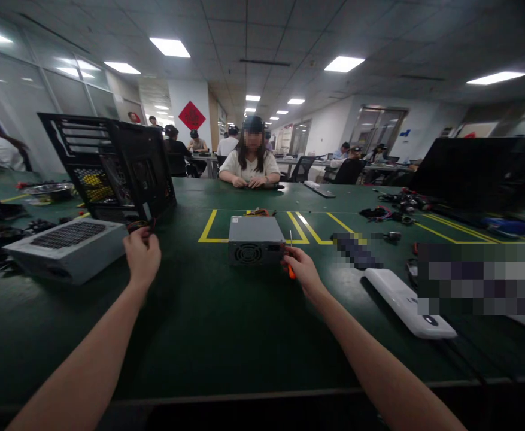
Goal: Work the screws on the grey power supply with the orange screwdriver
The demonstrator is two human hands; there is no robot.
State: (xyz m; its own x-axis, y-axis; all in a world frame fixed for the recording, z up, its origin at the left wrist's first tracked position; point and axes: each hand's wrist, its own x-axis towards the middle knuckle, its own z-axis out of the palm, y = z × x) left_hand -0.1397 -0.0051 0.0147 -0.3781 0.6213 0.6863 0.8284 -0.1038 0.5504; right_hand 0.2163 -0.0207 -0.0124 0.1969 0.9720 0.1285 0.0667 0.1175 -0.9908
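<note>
My left hand (142, 254) is closed at the right end of a large grey power supply (71, 242), its fingertips by some dark cables (149, 224). What lies between those fingers is hidden. Wrapped in my right hand (305, 272) is a screwdriver (291, 272) with an orange handle; its thin shaft points up. The fingers of that hand are at the right side of a smaller grey power supply (255, 239), which rests on the green table with its fan grille facing me. Behind the left power supply stands a black open computer case (123, 164).
Yellow tape lines (208, 227) mark the green table (226, 335). At right lie a white power strip (408, 302), loose cables (397, 203) and a black monitor-like panel (482, 170). A metal bowl (51, 190) stands at left. Across the table sits a person (249, 161).
</note>
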